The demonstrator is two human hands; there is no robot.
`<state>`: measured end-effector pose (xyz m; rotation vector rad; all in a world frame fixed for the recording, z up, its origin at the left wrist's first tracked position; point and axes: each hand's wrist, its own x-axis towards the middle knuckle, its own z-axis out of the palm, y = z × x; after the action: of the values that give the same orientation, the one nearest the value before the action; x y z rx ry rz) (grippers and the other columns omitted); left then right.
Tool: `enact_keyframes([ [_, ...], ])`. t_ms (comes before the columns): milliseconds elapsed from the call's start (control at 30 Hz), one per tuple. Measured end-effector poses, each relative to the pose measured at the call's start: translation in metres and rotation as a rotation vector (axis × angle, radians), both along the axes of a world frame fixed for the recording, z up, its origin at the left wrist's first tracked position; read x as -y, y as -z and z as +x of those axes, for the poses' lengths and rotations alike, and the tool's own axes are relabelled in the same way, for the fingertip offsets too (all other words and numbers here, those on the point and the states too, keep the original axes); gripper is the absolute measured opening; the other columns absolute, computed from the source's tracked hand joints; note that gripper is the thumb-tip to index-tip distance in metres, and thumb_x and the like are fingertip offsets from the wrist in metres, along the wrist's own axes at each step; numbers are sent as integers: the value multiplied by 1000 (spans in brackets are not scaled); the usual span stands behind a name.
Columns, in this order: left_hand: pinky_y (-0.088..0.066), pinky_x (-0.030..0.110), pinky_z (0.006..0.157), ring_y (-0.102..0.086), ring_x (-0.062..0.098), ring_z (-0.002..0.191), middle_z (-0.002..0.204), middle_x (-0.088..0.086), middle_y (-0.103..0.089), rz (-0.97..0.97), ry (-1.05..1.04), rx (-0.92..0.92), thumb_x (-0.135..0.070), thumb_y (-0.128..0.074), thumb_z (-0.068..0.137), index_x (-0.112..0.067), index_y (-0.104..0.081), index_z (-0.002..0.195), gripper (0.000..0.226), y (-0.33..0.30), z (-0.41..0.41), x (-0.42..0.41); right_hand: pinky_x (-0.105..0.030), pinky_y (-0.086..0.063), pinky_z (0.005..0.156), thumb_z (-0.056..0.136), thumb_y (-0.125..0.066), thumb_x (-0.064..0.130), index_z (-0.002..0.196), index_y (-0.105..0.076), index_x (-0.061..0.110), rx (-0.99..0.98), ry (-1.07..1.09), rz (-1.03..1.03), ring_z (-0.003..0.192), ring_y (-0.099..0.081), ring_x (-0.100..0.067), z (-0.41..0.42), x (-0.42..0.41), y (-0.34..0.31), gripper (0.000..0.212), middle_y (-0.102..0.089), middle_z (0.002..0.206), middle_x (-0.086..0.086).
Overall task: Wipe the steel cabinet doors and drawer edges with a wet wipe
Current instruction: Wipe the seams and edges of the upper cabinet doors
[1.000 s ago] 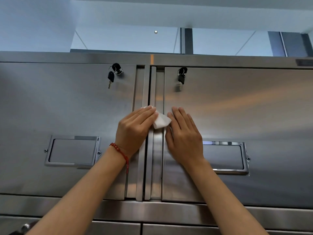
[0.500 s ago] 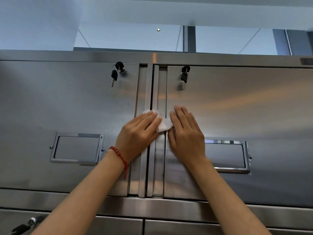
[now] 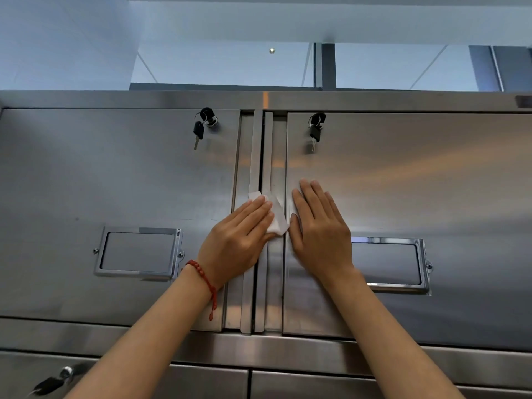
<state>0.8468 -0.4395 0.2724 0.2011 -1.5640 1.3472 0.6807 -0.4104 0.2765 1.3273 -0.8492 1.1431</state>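
White wet wipe (image 3: pixel 276 215) is half hidden under the left hand (image 3: pixel 236 243), whose straight fingers press it flat on the seam between the left door (image 3: pixel 115 182) and right door (image 3: pixel 417 182). Its visible part runs upward and leftward past the fingertips, its lower corner beside the thumb. Right hand (image 3: pixel 319 234) lies flat, fingers straight, on the right door just beside the wipe.

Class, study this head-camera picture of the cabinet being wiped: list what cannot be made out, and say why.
- Head view: most of the wet wipe lies under the left hand.
- Head view: the lower drawers are cut off by the bottom edge.
- Head view: the right door runs past the right edge.
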Motion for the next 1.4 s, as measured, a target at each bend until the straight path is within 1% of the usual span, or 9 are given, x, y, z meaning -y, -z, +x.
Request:
enact_keyframes([
  [100, -55, 47, 82, -62, 37, 105, 109, 26, -65, -5, 26, 6, -14, -54, 89, 6, -69, 101, 28, -1, 0, 1, -49, -40, 103, 86, -53, 13, 124, -57, -4, -1, -4, 2, 127, -45, -36, 0, 1, 0, 41, -51, 133, -23],
  [233, -56, 46, 80, -62, 36, 104, 108, 25, -65, -4, 51, 22, -1, -59, 83, 6, -70, 99, 20, -2, 1, 2, -50, -41, 103, 86, -53, 13, 124, -57, -5, -5, -6, -2, 127, -46, -36, 0, 1, 0, 42, -51, 133, -23],
  [333, -56, 45, 79, -64, 35, 102, 105, 24, -67, 11, 46, 33, 5, -66, 75, 7, -70, 97, 22, -3, 1, 1, -50, -42, 102, 86, -54, 13, 123, -57, -4, -4, -6, -8, 126, -47, -36, 0, 1, 0, 42, -52, 132, -23],
  [467, -56, 45, 79, -64, 35, 101, 105, 24, -67, 27, 19, 42, 9, -73, 71, 8, -70, 97, 26, -7, 2, -1, -49, -41, 102, 86, -53, 13, 123, -57, -4, 0, -4, -8, 126, -47, -36, -1, 1, 0, 42, -52, 133, -23],
  [600, -55, 47, 82, -63, 36, 104, 109, 24, -65, 25, -67, 54, 7, -77, 69, 7, -68, 103, 35, -13, 3, -2, -49, -41, 102, 86, -54, 13, 124, -57, -4, 0, -4, 6, 126, -46, -36, -1, 1, 0, 42, -51, 133, -23],
  [767, -53, 47, 84, -62, 35, 105, 110, 25, -64, 22, -148, 23, 3, -82, 65, 7, -67, 105, 43, -15, 1, -3, -49, -41, 103, 86, -55, 13, 124, -57, -4, 3, -11, 14, 127, -46, -36, -1, 1, 0, 42, -51, 134, -23],
  [1000, -53, 47, 85, -63, 34, 103, 108, 23, -66, 18, -184, 13, 3, -82, 64, 6, -68, 102, 40, -12, -1, -5, -49, -40, 104, 86, -59, 11, 124, -57, -4, 3, -3, 16, 127, -45, -35, -1, 1, 0, 41, -50, 134, -22],
  [1233, -53, 47, 85, -63, 34, 104, 109, 23, -65, 55, -186, -16, 5, -84, 60, 6, -67, 104, 47, -12, -5, -5, -49, -42, 102, 86, -54, 14, 123, -58, -4, 3, -12, -4, 126, -47, -36, 0, 1, 0, 42, -52, 132, -23],
  [1400, -53, 48, 84, -63, 34, 103, 108, 24, -65, 53, -190, 0, 5, -83, 60, 7, -67, 104, 46, -11, -6, -6, -50, -42, 102, 85, -60, 11, 123, -57, -5, -2, -10, -14, 126, -47, -37, -2, 3, 0, 41, -51, 132, -23],
])
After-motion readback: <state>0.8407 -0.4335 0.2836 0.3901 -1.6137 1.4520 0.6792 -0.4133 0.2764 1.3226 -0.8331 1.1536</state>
